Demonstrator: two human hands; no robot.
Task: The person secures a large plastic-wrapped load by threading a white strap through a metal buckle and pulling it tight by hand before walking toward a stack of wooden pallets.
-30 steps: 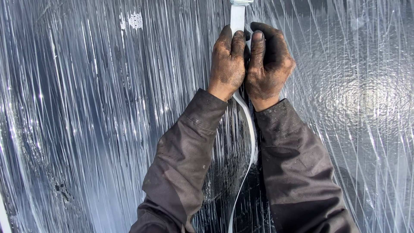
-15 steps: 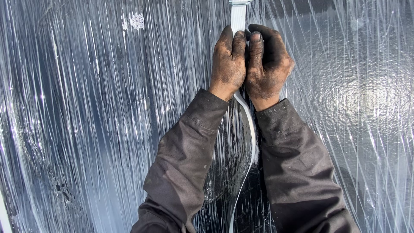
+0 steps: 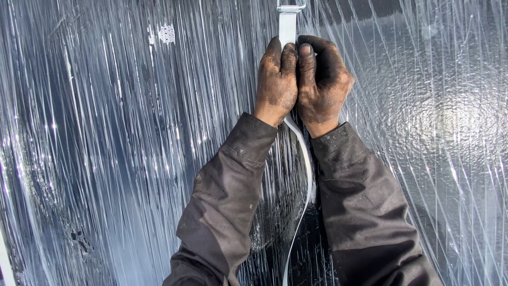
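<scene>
Left hand (image 3: 276, 80) and right hand (image 3: 321, 80) clench the white strap (image 3: 287, 26) — against shiny stretch wrap (image 3: 106, 148), below a metal buckle (image 3: 290, 7).

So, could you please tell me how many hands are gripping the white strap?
2: the left hand and the right hand, side by side on the white strap below its metal buckle.

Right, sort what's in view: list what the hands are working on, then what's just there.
In hand:
- white strap, gripped by the left hand and the right hand, its loose tail hanging down between the sleeves
- metal buckle at the top of the strap

Just there:
- clear plastic wrap stretched over the dark load behind
- white patch under the wrap
</scene>
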